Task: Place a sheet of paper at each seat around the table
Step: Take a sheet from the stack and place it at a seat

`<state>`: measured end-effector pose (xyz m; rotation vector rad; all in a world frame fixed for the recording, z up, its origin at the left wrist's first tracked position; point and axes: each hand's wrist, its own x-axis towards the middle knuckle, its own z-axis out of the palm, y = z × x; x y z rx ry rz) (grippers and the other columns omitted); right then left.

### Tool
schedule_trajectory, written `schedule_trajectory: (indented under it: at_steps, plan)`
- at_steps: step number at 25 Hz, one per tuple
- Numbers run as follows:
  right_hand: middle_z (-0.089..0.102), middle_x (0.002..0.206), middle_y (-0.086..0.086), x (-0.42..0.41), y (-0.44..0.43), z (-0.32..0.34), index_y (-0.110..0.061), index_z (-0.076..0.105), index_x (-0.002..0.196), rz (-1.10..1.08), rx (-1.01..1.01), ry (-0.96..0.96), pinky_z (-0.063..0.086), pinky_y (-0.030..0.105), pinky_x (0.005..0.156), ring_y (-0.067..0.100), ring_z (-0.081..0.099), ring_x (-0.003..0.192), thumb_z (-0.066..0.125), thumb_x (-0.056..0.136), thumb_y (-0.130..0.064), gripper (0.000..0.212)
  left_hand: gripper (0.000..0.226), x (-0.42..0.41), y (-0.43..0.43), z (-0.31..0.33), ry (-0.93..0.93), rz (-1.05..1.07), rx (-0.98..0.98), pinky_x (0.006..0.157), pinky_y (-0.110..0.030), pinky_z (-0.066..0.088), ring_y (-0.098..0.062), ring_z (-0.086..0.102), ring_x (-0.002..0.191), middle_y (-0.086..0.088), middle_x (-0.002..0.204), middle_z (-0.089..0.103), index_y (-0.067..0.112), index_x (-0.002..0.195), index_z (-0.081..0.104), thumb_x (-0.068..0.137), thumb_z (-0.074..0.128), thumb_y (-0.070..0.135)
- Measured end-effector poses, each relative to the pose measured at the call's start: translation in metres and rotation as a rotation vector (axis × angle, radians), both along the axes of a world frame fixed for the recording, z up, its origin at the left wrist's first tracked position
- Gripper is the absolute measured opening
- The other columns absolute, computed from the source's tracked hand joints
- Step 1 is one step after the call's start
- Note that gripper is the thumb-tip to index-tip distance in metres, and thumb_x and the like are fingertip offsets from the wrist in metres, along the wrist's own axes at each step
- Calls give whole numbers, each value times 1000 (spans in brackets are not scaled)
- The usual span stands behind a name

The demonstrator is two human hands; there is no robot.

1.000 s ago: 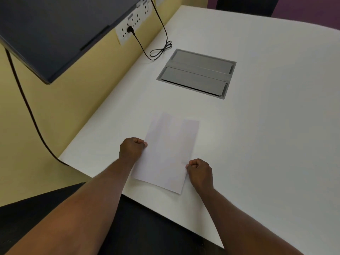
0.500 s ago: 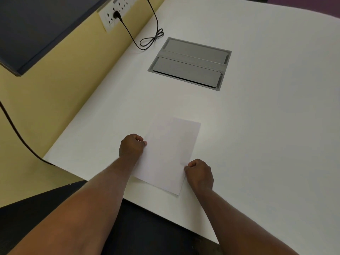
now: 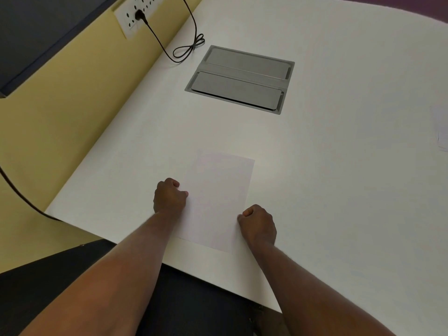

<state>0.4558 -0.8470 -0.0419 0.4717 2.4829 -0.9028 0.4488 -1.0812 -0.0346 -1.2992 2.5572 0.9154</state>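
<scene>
My forearms ran in from the bottom edge, cut off before the elbows, and the dark surface beneath them, nearer than the table's rim, was too plain for me to say what it was. My left hand was closed into a loose fist at the left long edge of the sheet of paper, thumb tip laid on that edge. My right hand was curled the same way at the right long edge, a little nearer to me, its thumb against the margin. The fingers were folded under the knuckles, so their tips were hidden and I could not tell whether any lay beneath the sheet. The sheet itself lay flat on the white table between my two hands, its near corner close to the rim and partly covered by my left wrist, and its pale colour made its far edge hard to make out. Well off to the right of my right hand, another pale sheet was cut by the frame edge. Beyond my hands a grey metal hatch sat flush in the table. Further left, a black cable looped up to a wall socket on the yellow wall, under a dark panel only partly in view.
</scene>
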Motion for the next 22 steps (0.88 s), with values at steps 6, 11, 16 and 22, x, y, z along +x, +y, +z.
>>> schedule_trajectory:
  at_steps: [6, 11, 16, 22]
  plan:
    - [53, 119, 1, 12, 1, -6, -20, 57, 118, 303, 189, 308, 46, 38, 80, 24, 54, 107, 61, 86, -26, 33, 30, 7, 4, -9, 22, -193, -177, 95, -44, 47, -31, 53, 119, -9, 123, 59, 19, 119, 68, 90, 64, 17]
    - [46, 143, 1, 11, 0, -12, -21, 49, 141, 479, 295, 369, 37, 43, 99, 25, 46, 126, 54, 91, -28, 51, 29, 10, 4, -14, 29, -227, -195, 95, -41, 45, -30, 50, 120, -7, 125, 58, 22, 118, 71, 93, 57, 18]
    - [36, 158, 2, 12, 5, 1, -20, 39, 151, 470, 236, 387, 22, 43, 118, 21, 33, 144, 48, 96, -35, 58, 32, 8, 6, 2, 45, -178, -149, 104, -43, 39, -28, 47, 129, -7, 133, 57, 22, 127, 65, 96, 56, 26]
    - [2, 169, 1, 13, 23, 47, -15, 9, 160, 570, 218, 394, -3, 47, 125, 16, -3, 155, 33, 101, -46, 71, 51, 19, 25, 53, 72, -237, -189, 120, -40, 25, -22, 29, 149, -3, 159, 39, 15, 148, 45, 101, 47, 35]
